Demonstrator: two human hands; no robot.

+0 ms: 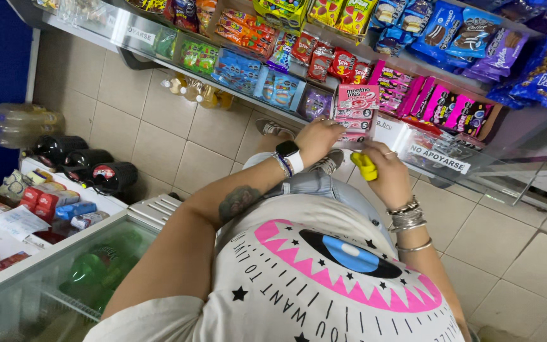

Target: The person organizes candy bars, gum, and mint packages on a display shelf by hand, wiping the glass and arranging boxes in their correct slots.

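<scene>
Currently, left hand [316,139]: closed around the stack of pink candy boxes [354,114] at the shelf edge [413,152]
Right hand [387,174]: gripping a yellow tool [366,166]
Progress: boxes half-seated, still held

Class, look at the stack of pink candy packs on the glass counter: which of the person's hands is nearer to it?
Left. The left hand rests against the stack of pink candy packs; the right hand, holding a yellow object, sits lower, apart from it.
</scene>
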